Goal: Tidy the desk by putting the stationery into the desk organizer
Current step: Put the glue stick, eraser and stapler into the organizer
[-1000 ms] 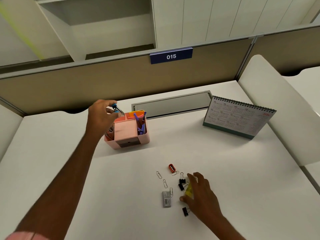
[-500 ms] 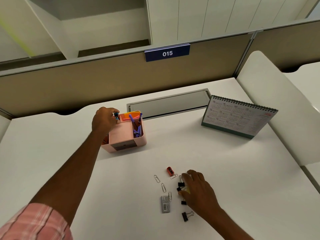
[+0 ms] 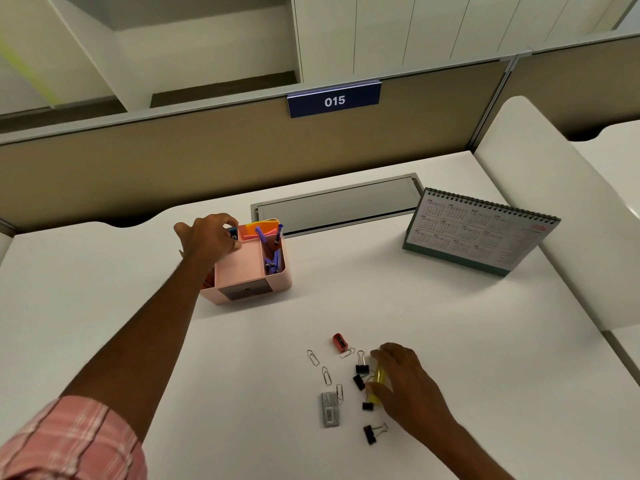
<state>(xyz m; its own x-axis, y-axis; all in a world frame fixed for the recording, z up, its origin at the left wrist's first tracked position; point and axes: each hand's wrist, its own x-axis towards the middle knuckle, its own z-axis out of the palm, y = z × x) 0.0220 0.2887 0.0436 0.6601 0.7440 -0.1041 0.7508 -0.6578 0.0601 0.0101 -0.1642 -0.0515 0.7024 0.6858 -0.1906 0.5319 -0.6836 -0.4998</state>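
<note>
Left hand, left of centre in the frame, reaches over the back left corner of the pink organizer. Fingers pinched together on a small blue-and-black item, held just above the organizer's rim; what the item is cannot be told at this size. Pink plaid sleeve at the lower left corner.

Right hand, lower right of centre, lies over the scattered stationery on the white counter. Thumb and fingers curled around a yellow translucent object, touching it on both sides; whether it is lifted off the counter cannot be told.

Organizer contents: orange and yellow note sheets upright in the back compartment; purple pens leaning in the right compartment above a purple clip-like item; the middle tray shows bare pink. A dark drawer front faces the camera.

Loose items on the counter, lower centre: red pencil sharpener; paper clips to its left and below; black binder clips beside the right hand's fingers, one more nearest the bottom edge; grey staple box lying flat.

Desk calendar stands at the right. Grey cable hatch lies behind the organizer. Blue "015" plate sits on the partition, upper centre.
</note>
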